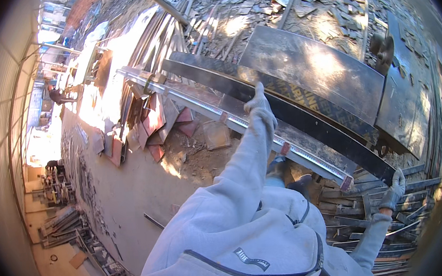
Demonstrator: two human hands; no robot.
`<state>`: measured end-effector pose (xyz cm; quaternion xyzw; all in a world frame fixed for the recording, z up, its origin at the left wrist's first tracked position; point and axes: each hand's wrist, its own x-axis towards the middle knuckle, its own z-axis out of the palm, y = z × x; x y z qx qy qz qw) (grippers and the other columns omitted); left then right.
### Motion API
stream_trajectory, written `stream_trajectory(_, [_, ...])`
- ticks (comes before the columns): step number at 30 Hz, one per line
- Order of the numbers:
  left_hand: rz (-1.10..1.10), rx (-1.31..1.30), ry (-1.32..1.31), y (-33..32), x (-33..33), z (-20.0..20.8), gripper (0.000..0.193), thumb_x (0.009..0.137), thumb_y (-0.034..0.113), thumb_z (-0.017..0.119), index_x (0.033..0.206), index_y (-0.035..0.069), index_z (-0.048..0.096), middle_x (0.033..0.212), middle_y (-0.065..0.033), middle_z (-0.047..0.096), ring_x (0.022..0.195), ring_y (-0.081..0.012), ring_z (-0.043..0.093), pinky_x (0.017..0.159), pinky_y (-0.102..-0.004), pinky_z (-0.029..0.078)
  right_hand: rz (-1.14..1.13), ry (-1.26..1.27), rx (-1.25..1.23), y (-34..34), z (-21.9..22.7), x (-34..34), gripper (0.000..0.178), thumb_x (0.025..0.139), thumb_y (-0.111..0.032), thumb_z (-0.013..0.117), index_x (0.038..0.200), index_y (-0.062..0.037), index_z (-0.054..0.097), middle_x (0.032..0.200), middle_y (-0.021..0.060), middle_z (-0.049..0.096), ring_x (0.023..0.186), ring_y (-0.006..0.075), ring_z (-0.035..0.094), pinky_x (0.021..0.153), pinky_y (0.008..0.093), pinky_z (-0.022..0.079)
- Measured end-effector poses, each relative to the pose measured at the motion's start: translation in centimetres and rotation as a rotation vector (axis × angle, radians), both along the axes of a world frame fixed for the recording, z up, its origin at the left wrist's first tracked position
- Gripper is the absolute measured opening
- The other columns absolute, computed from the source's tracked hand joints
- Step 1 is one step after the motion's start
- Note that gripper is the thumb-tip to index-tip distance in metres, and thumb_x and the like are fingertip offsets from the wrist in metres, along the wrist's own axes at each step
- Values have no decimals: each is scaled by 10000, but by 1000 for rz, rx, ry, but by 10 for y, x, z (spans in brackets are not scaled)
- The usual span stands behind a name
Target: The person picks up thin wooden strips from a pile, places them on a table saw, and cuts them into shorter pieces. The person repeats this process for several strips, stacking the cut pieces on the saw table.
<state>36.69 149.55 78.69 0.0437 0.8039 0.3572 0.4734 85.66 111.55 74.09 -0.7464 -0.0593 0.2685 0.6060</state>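
Observation:
A long, narrow black plywood strip (313,124) lies slantwise in front of me, from the upper middle down to the right. My left hand (258,100), in a pale glove, rests on the strip near its middle, fingers stretched forward. At the strip's near right end, my gloved right hand (396,191) has its fingers closed around the end. Beyond the strip is a dark panel with yellow print (294,95), partly covered by a wide grey-black sheet (315,65). A long metal rail (202,103) with small reddish blocks runs along the near side.
Reddish board offcuts (155,117) are piled to the left, by a bundle of long strips (155,38). More scrap strips (365,198) lie under my right arm. A dark round machine part (383,50) stands at the far right. Another person (58,95) is at the far left.

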Motion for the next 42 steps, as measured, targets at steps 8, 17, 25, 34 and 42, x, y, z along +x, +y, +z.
stream_trajectory(8, [-449, -363, 497, -37, -21, -38, 877, 938, 575, 738, 1540, 23, 418, 1476, -188, 583, 1328, -351, 576, 1123, -455, 472, 173, -33, -9, 37, -26, -11, 323, 1111, -231, 655, 1357, -30, 713, 1169, 73, 757, 969, 133, 699, 860, 281, 591])
stream_trajectory(17, [-1976, 947, 774, -105, 24, -37, 967, 835, 616, 822, 1578, 81, 511, 1635, -212, 462, 1544, -422, 390, 1305, -557, 270, 376, -680, -212, 59, -74, -109, 257, 1042, -203, 687, 1182, -5, 772, 1188, 162, 775, 1119, 317, 721, 1002, 414, 554])
stream_trajectory(25, [-2479, 742, 947, -106, 35, -61, 1448, 515, 670, 943, 1657, 26, 330, 1670, -271, 361, 1581, -468, 300, 1311, -622, 185, 295, -418, -627, 70, -95, -133, 340, 1002, -248, 741, 1276, -48, 759, 1209, 186, 787, 1126, 344, 755, 985, 403, 578])
stream_trajectory(34, [-2359, 978, 868, -98, 41, -76, 1101, 644, 521, 885, 1532, 36, 449, 1520, -265, 456, 1417, -487, 439, 1219, -654, 313, 33, -210, -157, 134, -66, -56, 611, 965, -320, 750, 1463, 10, 619, 1441, 255, 669, 1382, 381, 618, 1168, 426, 474])
stream_trajectory(42, [-2346, 966, 846, -86, 52, -72, 1093, 655, 502, 886, 1540, 53, 428, 1527, -259, 445, 1417, -481, 434, 1204, -653, 331, 331, -287, -574, 224, -46, -56, 495, 914, -393, 768, 1278, -61, 715, 1204, 231, 757, 1149, 427, 710, 997, 486, 561])
